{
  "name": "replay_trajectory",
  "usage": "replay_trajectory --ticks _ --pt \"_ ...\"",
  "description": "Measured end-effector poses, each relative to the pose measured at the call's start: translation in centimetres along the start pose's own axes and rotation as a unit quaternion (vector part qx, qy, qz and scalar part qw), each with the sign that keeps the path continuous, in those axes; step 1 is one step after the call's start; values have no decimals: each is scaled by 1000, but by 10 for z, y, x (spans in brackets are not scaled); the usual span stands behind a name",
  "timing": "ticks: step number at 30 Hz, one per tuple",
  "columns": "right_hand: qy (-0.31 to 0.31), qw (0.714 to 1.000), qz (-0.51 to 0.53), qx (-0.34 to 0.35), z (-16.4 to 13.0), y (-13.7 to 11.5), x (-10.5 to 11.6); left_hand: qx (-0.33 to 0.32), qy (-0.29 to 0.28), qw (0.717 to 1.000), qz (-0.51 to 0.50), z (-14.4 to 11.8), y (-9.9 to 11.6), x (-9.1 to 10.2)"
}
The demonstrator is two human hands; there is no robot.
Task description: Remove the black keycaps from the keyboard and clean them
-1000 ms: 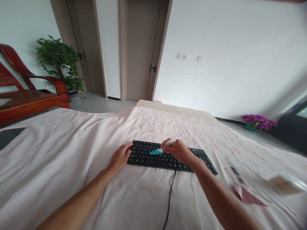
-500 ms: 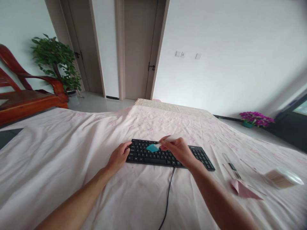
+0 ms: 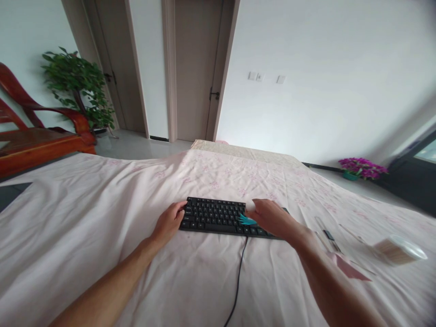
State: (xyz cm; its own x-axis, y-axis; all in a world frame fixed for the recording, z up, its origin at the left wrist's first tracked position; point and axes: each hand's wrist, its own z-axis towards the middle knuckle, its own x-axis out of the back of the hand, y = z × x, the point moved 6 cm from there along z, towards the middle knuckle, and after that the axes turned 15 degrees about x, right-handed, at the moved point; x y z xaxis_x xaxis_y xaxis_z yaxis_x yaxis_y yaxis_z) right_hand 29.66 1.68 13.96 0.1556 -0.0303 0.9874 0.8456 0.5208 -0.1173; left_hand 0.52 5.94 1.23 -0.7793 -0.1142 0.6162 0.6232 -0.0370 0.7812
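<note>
A black keyboard (image 3: 218,218) lies flat on the cloth, its cable running toward me. My left hand (image 3: 170,218) grips the keyboard's left end, thumb and fingers at its edge. In my right hand (image 3: 272,215) is a cleaning brush (image 3: 247,220) with blue bristles and a white handle. The bristles are splayed against the keys right of the middle. My right hand and forearm hide much of the number pad.
A pale floral cloth (image 3: 163,272) covers the surface. To the right lie a pink cloth (image 3: 350,268), thin tools (image 3: 329,235) and a clear container of cotton swabs (image 3: 398,250). A wooden chair (image 3: 44,141) stands at left, purple flowers (image 3: 364,168) at right.
My right hand has moved the brush rightward along the keys, and its bristles now fan out. My left hand stays at the keyboard's left end.
</note>
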Motion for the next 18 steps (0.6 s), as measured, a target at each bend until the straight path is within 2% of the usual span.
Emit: replay_trajectory --ticks 1,3,4,6,8,10,12,13,15,18 --pt "-15 998 -56 -14 -5 4 5 0 0 1000 0 0 0 0" --pt "2 996 -85 -36 -9 8 14 0 0 1000 2 0 0 0" --pt "27 997 -61 -39 -9 6 16 0 0 1000 3 0 0 0" --pt "92 993 67 -12 -4 -5 15 1 1 1000 6 -1 0 0" --pt "141 956 252 46 7 -25 4 2 0 1000 8 -1 0 0" --pt "166 891 415 75 20 -42 -13 3 0 1000 10 -1 0 0" --pt "162 846 500 89 32 -57 -31 7 0 1000 11 -1 -1 0" --pt "159 836 517 93 36 -62 -37 8 0 1000 11 -1 -1 0" --pt "146 850 496 98 39 -67 -42 7 -1 1000 9 -1 -1 0" --pt "95 930 346 84 29 -60 -31 5 -3 1000 6 -1 0 0"
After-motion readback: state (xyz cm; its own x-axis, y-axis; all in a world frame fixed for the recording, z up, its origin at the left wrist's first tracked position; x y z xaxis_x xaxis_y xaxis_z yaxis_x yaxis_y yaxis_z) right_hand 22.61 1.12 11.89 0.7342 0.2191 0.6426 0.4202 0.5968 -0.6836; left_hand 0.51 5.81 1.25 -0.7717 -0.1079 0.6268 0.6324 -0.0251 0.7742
